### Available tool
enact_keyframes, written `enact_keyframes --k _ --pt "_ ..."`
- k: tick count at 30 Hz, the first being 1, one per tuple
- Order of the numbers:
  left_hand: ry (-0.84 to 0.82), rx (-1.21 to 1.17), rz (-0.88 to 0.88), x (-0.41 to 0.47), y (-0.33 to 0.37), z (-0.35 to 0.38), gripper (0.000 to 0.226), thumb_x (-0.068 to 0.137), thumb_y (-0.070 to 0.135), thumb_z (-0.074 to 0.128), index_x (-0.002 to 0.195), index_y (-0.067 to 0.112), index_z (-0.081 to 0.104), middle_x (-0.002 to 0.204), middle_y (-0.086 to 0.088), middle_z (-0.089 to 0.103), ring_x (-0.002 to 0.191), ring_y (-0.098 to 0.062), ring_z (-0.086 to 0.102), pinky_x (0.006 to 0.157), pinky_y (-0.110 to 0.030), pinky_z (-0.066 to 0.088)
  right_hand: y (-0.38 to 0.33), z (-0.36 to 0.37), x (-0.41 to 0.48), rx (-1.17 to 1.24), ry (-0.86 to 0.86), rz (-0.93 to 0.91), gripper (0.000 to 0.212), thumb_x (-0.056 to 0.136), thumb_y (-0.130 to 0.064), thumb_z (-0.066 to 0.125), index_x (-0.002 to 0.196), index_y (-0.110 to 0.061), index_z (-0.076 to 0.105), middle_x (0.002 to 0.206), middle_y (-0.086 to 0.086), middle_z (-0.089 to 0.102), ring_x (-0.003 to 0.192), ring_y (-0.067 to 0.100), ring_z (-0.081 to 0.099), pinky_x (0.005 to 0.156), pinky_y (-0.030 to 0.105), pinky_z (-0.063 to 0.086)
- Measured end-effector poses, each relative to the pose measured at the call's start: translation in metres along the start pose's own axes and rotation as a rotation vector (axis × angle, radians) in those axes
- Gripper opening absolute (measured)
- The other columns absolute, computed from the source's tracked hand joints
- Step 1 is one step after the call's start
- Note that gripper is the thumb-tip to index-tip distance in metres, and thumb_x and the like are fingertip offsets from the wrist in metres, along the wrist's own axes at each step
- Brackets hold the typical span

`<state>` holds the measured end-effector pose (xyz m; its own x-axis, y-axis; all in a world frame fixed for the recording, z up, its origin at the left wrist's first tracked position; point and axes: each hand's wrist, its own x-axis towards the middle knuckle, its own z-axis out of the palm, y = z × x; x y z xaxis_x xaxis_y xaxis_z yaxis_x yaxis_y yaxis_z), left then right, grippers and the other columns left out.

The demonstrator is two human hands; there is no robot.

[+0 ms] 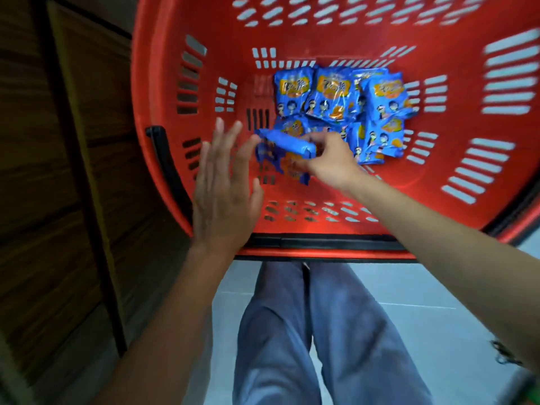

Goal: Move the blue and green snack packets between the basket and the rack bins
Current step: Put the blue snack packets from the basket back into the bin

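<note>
Here the floor is pale grey tile, and dark wooden panelling runs down the left side of the room. One red basket with slotted walls stands in front of the person, its black handle lying along the near rim, just above a pair of grey-blue trousers.

On the basket's bottom lies a loose heap of blue packets. I count about seven, though blur and overlap make that unsure.

Two bare hands reach in. The right hand has its fingers curled round one packet, held at the near left of the heap. The left hand is spread flat beside it with straight fingers and holds nothing. Whether its tips touch the packet I cannot tell.
</note>
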<state>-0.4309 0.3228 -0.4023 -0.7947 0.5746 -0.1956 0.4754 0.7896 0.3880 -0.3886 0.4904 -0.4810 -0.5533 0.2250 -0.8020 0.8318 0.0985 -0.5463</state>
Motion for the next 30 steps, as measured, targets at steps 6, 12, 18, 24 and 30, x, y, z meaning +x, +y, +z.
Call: enact_keyframes --k 6,12,18,24,30 --pt "-0.594 -0.075 0.012 0.043 0.008 0.021 0.057 0.080 0.024 0.064 0.133 0.015 0.048 0.132 -0.010 0.055 0.128 -0.027 0.044 0.106 -0.036 0.031 -0.015 -0.038 -0.030 0.057 -0.126 0.002 0.033 0.071 0.005 0.075 0.102 0.002 0.063 0.071 0.008 0.060 0.057 0.000 0.056 0.060 0.018 0.050" --pt "-0.712 -0.392 -0.318 0.065 0.010 0.037 0.033 0.069 0.027 0.082 0.081 0.012 0.054 0.074 -0.005 0.060 0.066 -0.018 0.056 0.058 -0.031 0.039 -0.028 -0.052 -0.015 0.125 -0.285 0.056 0.030 0.074 -0.007 0.076 0.102 -0.009 0.064 0.080 -0.006 0.064 0.063 -0.007 0.060 0.064 0.007 0.047" --pt "-0.643 -0.757 -0.670 0.071 -0.007 0.071 0.027 0.082 0.010 0.071 0.085 0.017 0.045 0.080 0.003 0.057 0.065 -0.005 0.055 0.056 -0.017 0.046 -0.009 -0.057 0.071 0.055 0.156 0.237 0.060 0.078 -0.044 0.070 0.123 -0.014 0.044 0.120 0.005 0.054 0.100 0.024 0.059 0.091 0.039 0.048" --pt "-0.516 -1.000 -0.859 0.070 -0.017 0.103 0.021 0.086 0.005 0.065 0.097 0.018 0.054 0.094 0.002 0.066 0.083 -0.010 0.067 0.074 -0.025 0.055 0.017 -0.026 0.127 -0.179 0.383 0.459 0.114 0.064 -0.057 0.076 0.144 -0.005 0.013 0.147 0.012 0.025 0.135 0.034 0.029 0.105 0.047 0.032" --pt "-0.432 -1.053 -1.053 0.066 -0.021 0.121 0.042 0.083 0.006 0.069 0.121 0.006 0.051 0.116 -0.010 0.064 0.090 -0.022 0.066 0.076 -0.037 0.057 0.042 -0.020 0.139 -0.262 0.509 0.373 0.092 0.067 -0.045 0.077 0.134 -0.005 0.030 0.136 0.012 0.044 0.127 0.032 0.043 0.103 0.044 0.039"
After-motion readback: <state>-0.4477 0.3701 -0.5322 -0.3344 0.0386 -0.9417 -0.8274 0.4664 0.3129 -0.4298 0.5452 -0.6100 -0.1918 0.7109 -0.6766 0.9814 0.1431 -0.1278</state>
